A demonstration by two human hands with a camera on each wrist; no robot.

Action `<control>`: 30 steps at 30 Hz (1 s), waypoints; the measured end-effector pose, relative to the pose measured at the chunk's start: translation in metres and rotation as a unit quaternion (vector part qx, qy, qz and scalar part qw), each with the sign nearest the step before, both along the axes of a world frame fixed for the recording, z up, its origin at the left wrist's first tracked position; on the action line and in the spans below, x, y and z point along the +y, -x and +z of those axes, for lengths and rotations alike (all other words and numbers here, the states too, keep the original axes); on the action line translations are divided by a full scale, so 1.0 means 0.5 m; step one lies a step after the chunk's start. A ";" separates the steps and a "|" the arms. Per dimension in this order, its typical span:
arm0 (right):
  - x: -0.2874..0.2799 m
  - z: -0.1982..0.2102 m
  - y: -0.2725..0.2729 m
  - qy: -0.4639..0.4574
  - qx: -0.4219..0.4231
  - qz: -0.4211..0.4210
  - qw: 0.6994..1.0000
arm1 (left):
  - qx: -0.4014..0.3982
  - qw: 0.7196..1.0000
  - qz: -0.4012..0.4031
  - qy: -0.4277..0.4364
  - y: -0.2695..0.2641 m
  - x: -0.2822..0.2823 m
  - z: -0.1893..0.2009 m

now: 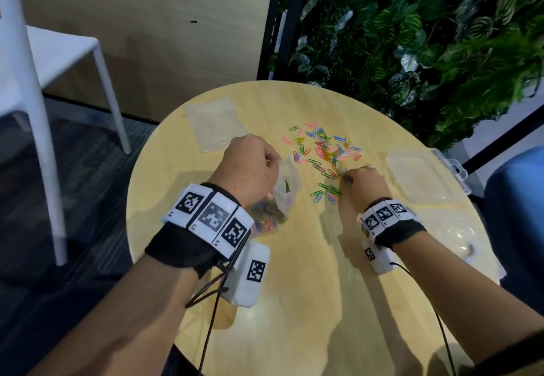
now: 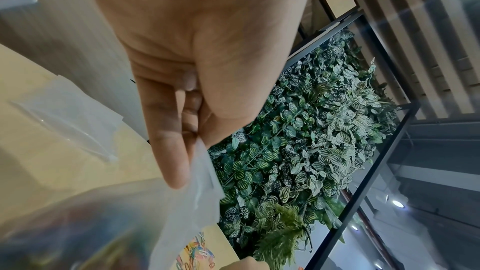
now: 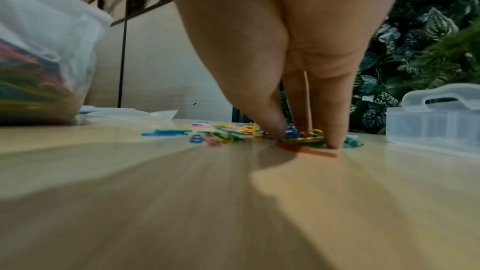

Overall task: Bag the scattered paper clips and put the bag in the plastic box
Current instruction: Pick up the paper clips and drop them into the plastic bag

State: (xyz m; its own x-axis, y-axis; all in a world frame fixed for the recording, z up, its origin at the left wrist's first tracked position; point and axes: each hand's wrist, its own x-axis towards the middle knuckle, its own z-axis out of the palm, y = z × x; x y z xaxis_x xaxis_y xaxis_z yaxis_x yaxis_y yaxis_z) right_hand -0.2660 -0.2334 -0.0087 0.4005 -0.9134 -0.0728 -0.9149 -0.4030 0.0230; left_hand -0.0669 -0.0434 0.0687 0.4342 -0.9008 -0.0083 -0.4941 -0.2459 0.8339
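Head view, L to R. White chair (image 1: 44, 60) at upper left, off the round wooden table (image 1: 309, 287). Flat stack of empty clear bags (image 1: 215, 124) lies upper left on the tabletop. Left hand (image 1: 250, 166), centre-left, pinches the rim of a clear zip bag (image 1: 287, 187) betw. thumb and fingers; bag hangs mouth-up, its lower part already holding coloured clips, bottom at or near the tabletop (contact not clear). Scattered paper clips (image 1: 323, 152), mixed colours, lie centre-frame just right of the bag. Right hand (image 1: 363, 184) is at the near-right edge of the pile; wrist view shows thumb and fingertips (image 3: 335, 139) down on the table, closing around a few clips. Clear plastic box (image 1: 424, 175), lid shut, sits right of centre near the table edge, apart from the clips. Leafy plant wall (image 1: 426, 37) fills upper right.
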 end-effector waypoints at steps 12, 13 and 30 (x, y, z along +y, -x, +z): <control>0.010 0.074 0.079 -0.331 -0.518 -0.243 0.751 | 0.004 1.000 -0.013 -0.022 0.032 -0.015 -0.010; 0.021 0.087 0.075 -0.379 -0.563 -0.233 0.697 | 0.007 1.000 -0.014 -0.026 0.035 -0.018 -0.013; 0.218 0.156 -0.067 -0.414 -0.487 -0.044 0.768 | 0.062 0.997 -0.047 -0.028 0.042 -0.008 -0.007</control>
